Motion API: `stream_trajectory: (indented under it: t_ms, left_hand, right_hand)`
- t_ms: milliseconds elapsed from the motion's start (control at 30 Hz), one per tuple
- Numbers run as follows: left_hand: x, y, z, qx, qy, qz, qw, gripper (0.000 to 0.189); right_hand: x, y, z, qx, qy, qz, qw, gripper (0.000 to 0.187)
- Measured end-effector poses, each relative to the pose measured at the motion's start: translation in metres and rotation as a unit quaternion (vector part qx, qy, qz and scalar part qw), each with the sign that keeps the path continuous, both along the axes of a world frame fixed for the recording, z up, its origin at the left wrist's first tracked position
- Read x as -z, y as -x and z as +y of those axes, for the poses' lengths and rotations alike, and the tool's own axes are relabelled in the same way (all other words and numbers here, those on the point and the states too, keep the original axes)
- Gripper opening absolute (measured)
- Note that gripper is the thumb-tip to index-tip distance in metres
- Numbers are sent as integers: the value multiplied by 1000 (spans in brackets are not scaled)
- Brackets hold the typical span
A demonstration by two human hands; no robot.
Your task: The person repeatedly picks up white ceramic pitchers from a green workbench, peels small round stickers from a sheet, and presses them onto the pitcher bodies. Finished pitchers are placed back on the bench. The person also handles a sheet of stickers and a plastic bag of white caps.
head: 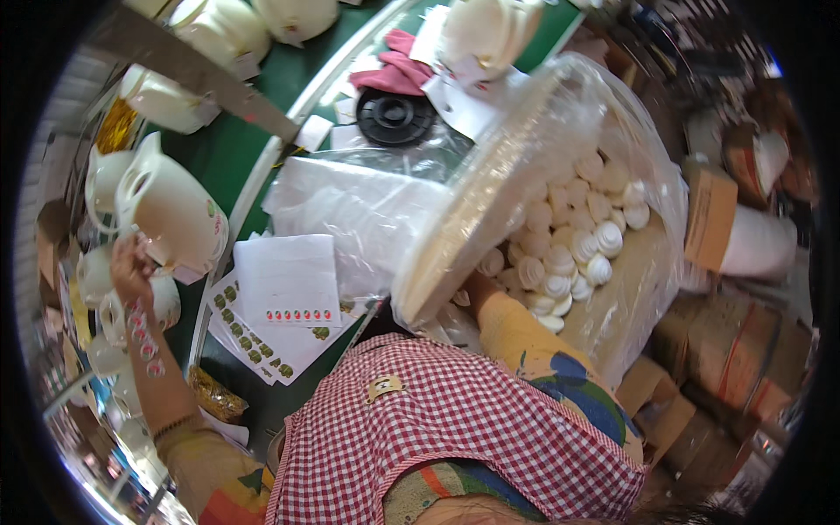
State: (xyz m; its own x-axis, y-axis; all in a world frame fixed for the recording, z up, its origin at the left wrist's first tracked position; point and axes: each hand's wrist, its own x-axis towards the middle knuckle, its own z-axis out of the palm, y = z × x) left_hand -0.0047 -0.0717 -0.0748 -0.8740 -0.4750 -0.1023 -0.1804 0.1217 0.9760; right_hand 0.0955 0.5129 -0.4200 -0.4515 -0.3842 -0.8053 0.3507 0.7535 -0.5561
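Observation:
My left hand [133, 262] is at the far left, its fingers at the lower side of a cream plastic pitcher-shaped body [174, 203] that bears printed decoration and a small tag. Several round stickers run along that forearm. My right forearm, in a yellow sleeve, reaches into a plastic-lined carton holding many white ridged round plastic caps [558, 260]; the right hand itself is hidden behind the carton's near flap. Between my arms lie a white sheet with a row of small red-and-green stickers [285, 275] and sheets of green-brown stickers [246, 328].
A metal rail [262, 157] borders the green conveyor belt [197, 154], which carries more cream bodies. A black round plastic base [395, 117] sits by a pink cloth [397, 65]. Clear plastic film [354, 216] covers the middle. Cardboard boxes [735, 348] are stacked at right.

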Motion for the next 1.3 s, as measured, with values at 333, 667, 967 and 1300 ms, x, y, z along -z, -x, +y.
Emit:
stream_trajectory:
  t_ms: [333, 667, 967, 1300]
  left_hand:
    - [-39, -60, 123, 99, -131, 12, 986, 20]
    - [-35, -77, 239, 360, -60, -183, 913, 17]
    - [-36, -85, 253, 449, -45, -167, 877, 28]
    - [-16, -91, 251, 466, 19, -70, 882, 24]
  right_hand:
    - [-38, -36, 28, 144, 177, -124, 966, 81]
    - [-313, 51, 60, 285, 276, 234, 888, 88]
    - [-365, 61, -71, -93, 233, 488, 836, 92]
    - [-369, 66, -82, -234, 174, 582, 759, 85]
